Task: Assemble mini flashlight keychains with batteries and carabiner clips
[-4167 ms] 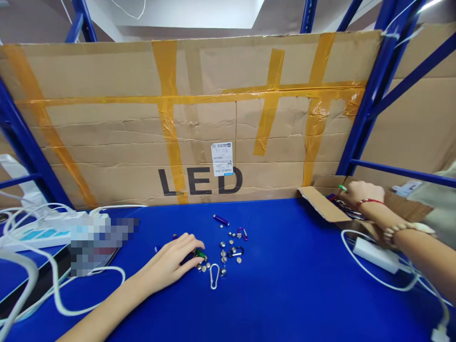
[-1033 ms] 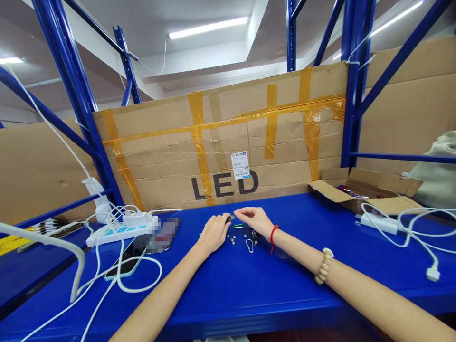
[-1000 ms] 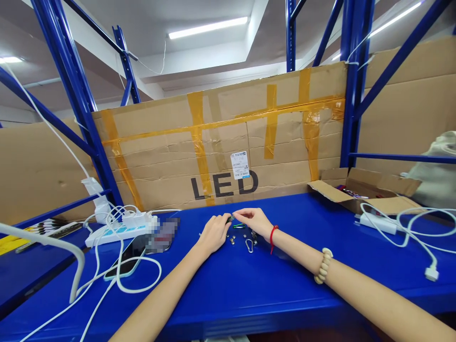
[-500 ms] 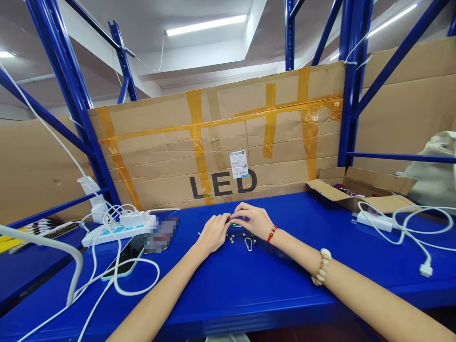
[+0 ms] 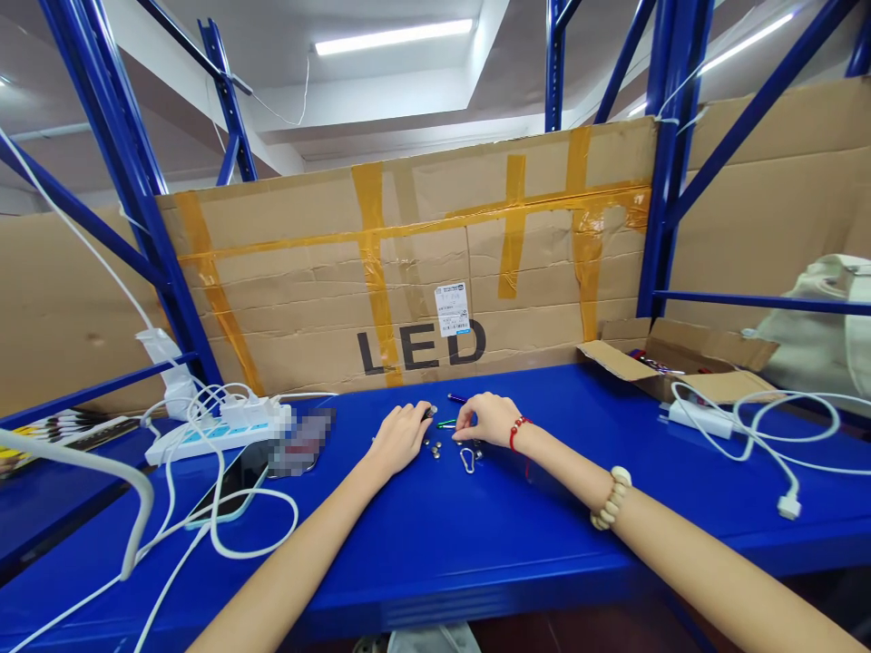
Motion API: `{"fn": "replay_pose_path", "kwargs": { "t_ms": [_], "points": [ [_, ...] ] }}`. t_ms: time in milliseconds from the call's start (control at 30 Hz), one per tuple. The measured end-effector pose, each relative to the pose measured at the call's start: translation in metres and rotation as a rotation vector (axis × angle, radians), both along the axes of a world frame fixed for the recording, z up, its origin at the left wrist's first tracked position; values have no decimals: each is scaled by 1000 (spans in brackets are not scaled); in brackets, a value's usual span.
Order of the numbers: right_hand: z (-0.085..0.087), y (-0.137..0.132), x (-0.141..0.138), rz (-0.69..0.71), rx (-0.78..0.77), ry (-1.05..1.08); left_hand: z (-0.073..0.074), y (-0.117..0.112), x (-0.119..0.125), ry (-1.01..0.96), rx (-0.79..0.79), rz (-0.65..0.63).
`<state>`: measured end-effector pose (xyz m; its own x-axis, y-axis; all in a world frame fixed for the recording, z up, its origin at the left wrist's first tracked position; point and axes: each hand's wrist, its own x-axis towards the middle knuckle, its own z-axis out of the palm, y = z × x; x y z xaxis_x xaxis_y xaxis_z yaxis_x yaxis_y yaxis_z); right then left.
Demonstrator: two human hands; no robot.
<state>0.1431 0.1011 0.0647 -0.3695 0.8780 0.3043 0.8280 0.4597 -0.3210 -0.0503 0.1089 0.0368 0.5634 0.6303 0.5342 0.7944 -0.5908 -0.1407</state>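
My left hand (image 5: 401, 441) rests low over the blue table (image 5: 435, 535), its fingers curled around a small dark metal piece (image 5: 431, 412) that shows at the fingertips. To its right, my right hand (image 5: 488, 421) points down with thumb and fingers drawn together close to the tabletop; anything between them is hidden. Just below those fingertips lies a silver carabiner (image 5: 467, 462). Small round metal parts (image 5: 436, 450) are scattered between the hands. A thin green piece (image 5: 446, 423) and a dark purple stick-like piece (image 5: 456, 397) lie behind them.
Leftward are a white power strip (image 5: 218, 435), a phone (image 5: 235, 481) and looping white cables (image 5: 221, 535). At right stand an open cardboard box (image 5: 680, 354) and a white adapter (image 5: 700, 420) with its cable. A cardboard panel (image 5: 306, 308) closes off the back.
My hands were together at the small dark piece. They have parted: my right hand has moved off it and down toward the small parts, while my left keeps the piece.
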Motion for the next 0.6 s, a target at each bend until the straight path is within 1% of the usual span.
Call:
{"fn": "replay_pose_path", "kwargs": {
  "t_ms": [67, 167, 233, 400, 600],
  "points": [
    [0, 0, 1, 4, -5, -3, 1, -1, 0, 13, 8, -2],
    [-3, 1, -1, 47, 13, -5, 3, -5, 4, 36, 13, -25],
    [-5, 2, -2, 59, -7, -26, 4, -8, 6, 58, 9, -39],
    [-7, 5, 0, -13, -39, -49, 5, -12, 9, 83, -5, -46],
    [-10, 6, 0, 12, -160, 45, 3, -10, 9, 77, -11, -43]
  ]
}}
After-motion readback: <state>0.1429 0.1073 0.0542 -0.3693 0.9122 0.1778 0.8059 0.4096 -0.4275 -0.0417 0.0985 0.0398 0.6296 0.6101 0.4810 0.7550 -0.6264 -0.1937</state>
